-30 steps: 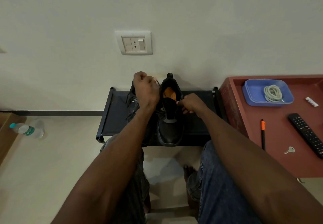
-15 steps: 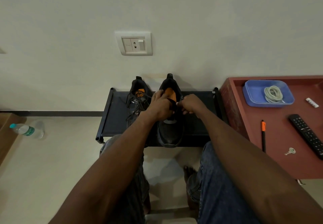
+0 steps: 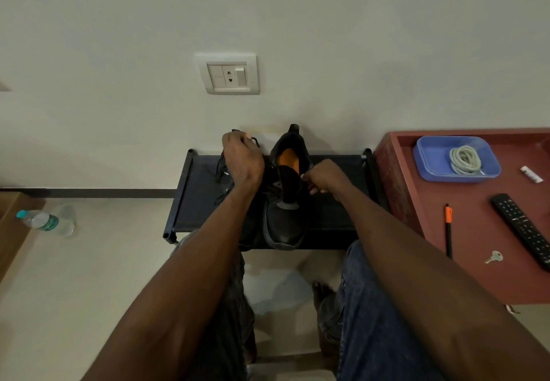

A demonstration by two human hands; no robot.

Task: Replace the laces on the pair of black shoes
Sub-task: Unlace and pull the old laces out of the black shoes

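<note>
The right-hand black shoe stands toe toward the person on a low black shoe rack set against the wall, its orange insole showing and its eyelets bare. The right hand has its grip closed in a pinch at that shoe's right collar edge; whether a lace end is between the fingers cannot be told. The left hand is raised above the second black shoe, its grip closed on a black lace whose end pokes out past the knuckles. This hand and forearm hide most of the second shoe, so only loose lace loops and part of its side show. To the right, just beside the rack, a red-brown desk carries a blue tray holding a coiled pale lace, a black remote control, an orange-capped pen, a small key and a small white item. A water bottle lies on the floor to the left. A switch-and-socket plate sits on the wall above.
</note>
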